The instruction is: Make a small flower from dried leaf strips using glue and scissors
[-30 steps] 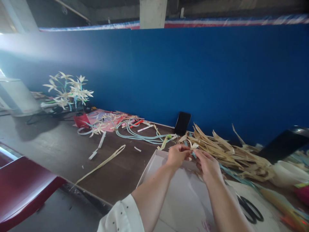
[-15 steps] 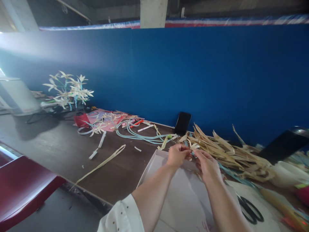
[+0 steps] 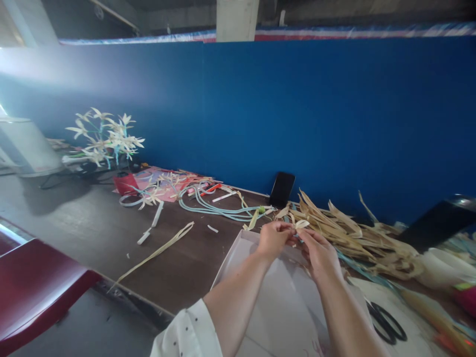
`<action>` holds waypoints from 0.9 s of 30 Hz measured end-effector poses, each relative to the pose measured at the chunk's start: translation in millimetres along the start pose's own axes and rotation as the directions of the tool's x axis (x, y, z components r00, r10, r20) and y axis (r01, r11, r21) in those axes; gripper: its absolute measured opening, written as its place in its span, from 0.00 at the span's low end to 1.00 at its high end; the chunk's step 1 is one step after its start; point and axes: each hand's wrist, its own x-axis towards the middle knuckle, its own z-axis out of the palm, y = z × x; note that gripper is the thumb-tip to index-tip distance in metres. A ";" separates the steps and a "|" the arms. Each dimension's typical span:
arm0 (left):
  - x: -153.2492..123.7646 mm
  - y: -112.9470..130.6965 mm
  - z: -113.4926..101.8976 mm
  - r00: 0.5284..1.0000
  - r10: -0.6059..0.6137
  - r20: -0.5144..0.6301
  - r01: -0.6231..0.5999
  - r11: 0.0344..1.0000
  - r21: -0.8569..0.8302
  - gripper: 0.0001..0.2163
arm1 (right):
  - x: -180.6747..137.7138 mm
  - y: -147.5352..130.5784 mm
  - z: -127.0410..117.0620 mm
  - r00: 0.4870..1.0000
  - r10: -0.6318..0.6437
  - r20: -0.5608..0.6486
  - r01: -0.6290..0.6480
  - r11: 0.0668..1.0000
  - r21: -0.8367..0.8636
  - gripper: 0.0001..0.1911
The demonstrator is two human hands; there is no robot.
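Observation:
My left hand and my right hand meet fingertip to fingertip above a shallow white box lid. Between them they pinch a small pale flower made of husk strips, its cream petals sticking up over my fingers. The part inside my grip is hidden. Just beyond my right hand lies a heap of dried corn husks. A yellowish husk piece rests by the lid's far left corner.
A phone leans on the blue partition. Pale blue cords lie left of it. Husk flowers stand farther left, near a red pot. Black-handled scissors are at right, and a red chair is at lower left.
The petals between my fingers have turned slightly and show more plainly above my right fingertips. Both hands stay almost in the same place.

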 end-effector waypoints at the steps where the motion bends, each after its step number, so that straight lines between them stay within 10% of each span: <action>1: -0.2 0.6 0.0 1.000 -0.008 -0.003 0.008 1.000 -0.002 0.09 | 0.1 0.1 0.0 1.000 0.009 0.004 -0.009 1.000 0.005 0.19; 27: -2.1 6.1 -4.1 0.998 -0.059 0.037 0.058 0.998 0.024 0.05 | 0.1 -1.2 -0.9 0.999 0.034 -0.010 -0.034 0.999 0.001 0.20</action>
